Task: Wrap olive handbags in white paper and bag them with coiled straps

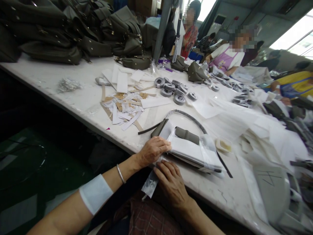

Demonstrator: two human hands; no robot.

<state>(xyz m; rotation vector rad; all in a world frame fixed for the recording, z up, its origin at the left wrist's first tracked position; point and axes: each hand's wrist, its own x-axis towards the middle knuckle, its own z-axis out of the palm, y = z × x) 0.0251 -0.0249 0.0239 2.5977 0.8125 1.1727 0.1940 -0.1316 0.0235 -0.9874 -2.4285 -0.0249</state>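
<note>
A dark olive handbag (187,134), partly covered in white tissue paper and clear film, lies at the table's front edge with its strap arching behind it. My left hand (154,150) is closed at the bag's left corner, fingertips pressed onto the white wrapping. Just below, my right hand (171,182) has its fingers bent over a small clear plastic bag (150,184), which hangs past the table edge. The spot where the two hands meet the wrapping is partly hidden by the fingers.
Paper strips and tags (124,109) lie left of the handbag, with rolled grey straps (179,99) behind. A small dish (223,145) stands right of it. Dark bags (53,52) are piled at the far left. A metal post (162,31) rises from the table; co-workers (227,58) are beyond.
</note>
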